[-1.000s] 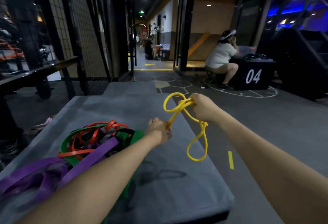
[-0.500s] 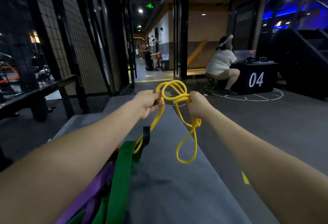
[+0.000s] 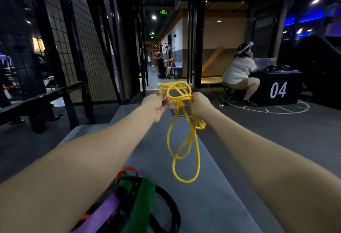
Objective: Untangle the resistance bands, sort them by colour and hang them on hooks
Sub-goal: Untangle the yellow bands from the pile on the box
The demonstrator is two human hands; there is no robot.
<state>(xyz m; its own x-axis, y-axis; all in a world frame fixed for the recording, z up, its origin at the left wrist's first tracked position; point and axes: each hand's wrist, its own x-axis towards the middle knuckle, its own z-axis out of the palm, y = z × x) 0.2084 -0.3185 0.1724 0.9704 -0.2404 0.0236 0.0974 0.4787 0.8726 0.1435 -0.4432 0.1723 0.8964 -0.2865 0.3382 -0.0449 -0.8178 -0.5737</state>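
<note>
Holding a tangled yellow band [image 3: 184, 140] up in the air above the grey desk [image 3: 217, 195], both arms reach far forward. The right hand [image 3: 200, 104] has its fingers curled round a bunch of the band's strands at the right side of the knot, and the left hand [image 3: 156, 104] pinches a strand at the knot's left side between thumb and fingertips, its palm turned partly upward. Above and between the two hands the yellow strands cross in a loose knot, and below them long loops hang down, the lowest one ending over the desk's middle without clearly touching it; a smaller coil sits just under the right wrist. At the near left of the desk, partly behind the left forearm, lies a heap of other bands: a wide green band [image 3: 142, 201], a purple band [image 3: 103, 212], a black band [image 3: 171, 208] curving round the right of the heap, and an orange band [image 3: 128, 170] peeping out at its far edge. Far to the right a person in a white top [image 3: 238, 70] sits at a black box marked 04 [image 3: 276, 88].
</note>
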